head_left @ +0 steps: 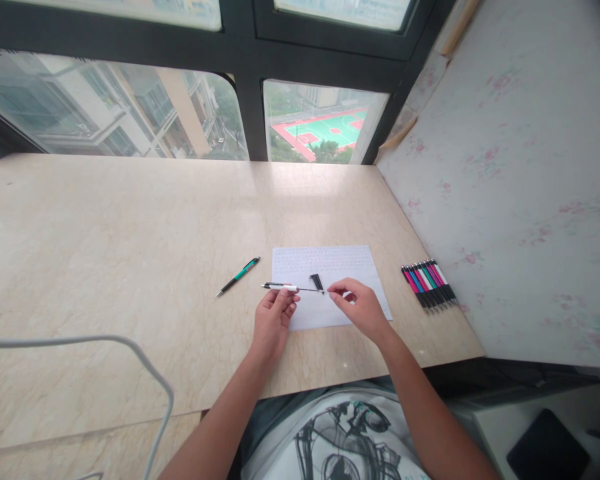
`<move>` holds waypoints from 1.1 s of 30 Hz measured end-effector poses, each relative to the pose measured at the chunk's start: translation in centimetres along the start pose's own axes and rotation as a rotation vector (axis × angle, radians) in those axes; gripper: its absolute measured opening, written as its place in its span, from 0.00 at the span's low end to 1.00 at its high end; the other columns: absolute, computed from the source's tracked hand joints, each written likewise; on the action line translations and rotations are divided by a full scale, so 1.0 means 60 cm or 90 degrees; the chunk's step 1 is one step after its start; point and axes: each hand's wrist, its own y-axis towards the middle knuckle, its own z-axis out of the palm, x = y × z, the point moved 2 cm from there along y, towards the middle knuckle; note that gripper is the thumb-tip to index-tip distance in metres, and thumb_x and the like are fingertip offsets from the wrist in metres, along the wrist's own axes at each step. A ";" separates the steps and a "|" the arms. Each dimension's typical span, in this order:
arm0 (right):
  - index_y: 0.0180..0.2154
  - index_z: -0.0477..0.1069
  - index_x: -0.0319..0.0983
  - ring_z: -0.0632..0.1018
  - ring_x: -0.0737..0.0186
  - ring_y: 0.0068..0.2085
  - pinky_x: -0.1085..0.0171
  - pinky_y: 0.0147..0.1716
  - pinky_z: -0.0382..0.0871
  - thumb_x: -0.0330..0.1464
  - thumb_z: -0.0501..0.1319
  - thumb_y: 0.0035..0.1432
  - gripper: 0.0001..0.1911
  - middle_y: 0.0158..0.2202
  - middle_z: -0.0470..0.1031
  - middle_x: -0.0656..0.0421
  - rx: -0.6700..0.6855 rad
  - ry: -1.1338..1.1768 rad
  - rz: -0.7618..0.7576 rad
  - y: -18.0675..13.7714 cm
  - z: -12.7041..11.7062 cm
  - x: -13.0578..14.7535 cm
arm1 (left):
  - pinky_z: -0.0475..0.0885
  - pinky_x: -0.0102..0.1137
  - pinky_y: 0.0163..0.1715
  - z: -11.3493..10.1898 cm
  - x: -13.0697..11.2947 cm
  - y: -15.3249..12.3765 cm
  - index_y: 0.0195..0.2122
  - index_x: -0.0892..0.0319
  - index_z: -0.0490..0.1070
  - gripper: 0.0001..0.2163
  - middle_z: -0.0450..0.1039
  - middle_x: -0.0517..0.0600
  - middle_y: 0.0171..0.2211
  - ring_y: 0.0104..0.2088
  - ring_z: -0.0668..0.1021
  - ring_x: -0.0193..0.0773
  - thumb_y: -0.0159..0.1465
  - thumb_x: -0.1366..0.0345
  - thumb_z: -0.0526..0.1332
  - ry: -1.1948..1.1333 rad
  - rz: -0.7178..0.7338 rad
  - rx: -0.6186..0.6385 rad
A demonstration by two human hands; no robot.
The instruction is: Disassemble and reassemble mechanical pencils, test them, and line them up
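Note:
My left hand (274, 319) pinches a white pen barrel (283, 287) with its thin refill (310, 289) sticking out to the right. My right hand (359, 305) is closed in a pinch just past the refill's tip; what it holds is too small to make out. Both hands hover over a white sheet of paper (340, 263) with faint writing. A small black pen part (317, 281) lies on the sheet just above the refill. A green pen (239, 275) lies on the stone desk to the left.
Several coloured pens (430, 285) lie in a row at the desk's right, close to the wall (520, 200). A grey cable (150, 373) arcs across the near left. The marble desk (105, 233) runs to a window at the back.

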 end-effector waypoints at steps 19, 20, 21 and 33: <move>0.34 0.76 0.41 0.76 0.63 0.35 0.66 0.29 0.69 0.30 0.59 0.56 0.06 0.34 0.77 0.58 -0.001 -0.007 -0.023 -0.001 0.004 0.007 | 0.69 0.22 0.31 0.003 0.001 -0.003 0.36 0.62 0.76 0.09 0.76 0.52 0.36 0.32 0.76 0.30 0.57 0.63 0.68 0.015 -0.008 0.008; 0.34 0.76 0.41 0.76 0.63 0.35 0.66 0.29 0.69 0.30 0.59 0.56 0.06 0.35 0.77 0.58 0.000 -0.010 -0.024 -0.001 0.005 0.007 | 0.69 0.22 0.30 0.003 0.003 -0.003 0.36 0.62 0.76 0.09 0.76 0.52 0.36 0.32 0.76 0.30 0.57 0.63 0.68 0.018 -0.009 0.011; 0.34 0.75 0.41 0.76 0.63 0.35 0.66 0.29 0.68 0.29 0.59 0.56 0.06 0.35 0.77 0.58 0.001 -0.014 -0.025 -0.002 0.008 0.008 | 0.69 0.22 0.30 0.004 0.004 -0.004 0.36 0.62 0.76 0.09 0.76 0.52 0.36 0.32 0.76 0.30 0.57 0.63 0.68 0.020 -0.010 0.014; 0.38 0.75 0.41 0.76 0.62 0.36 0.67 0.29 0.68 0.32 0.58 0.60 0.07 0.36 0.77 0.57 0.008 -0.040 -0.056 -0.004 0.032 0.025 | 0.69 0.23 0.31 0.004 0.009 -0.004 0.36 0.62 0.77 0.10 0.77 0.50 0.35 0.31 0.77 0.29 0.55 0.63 0.69 0.015 -0.020 0.018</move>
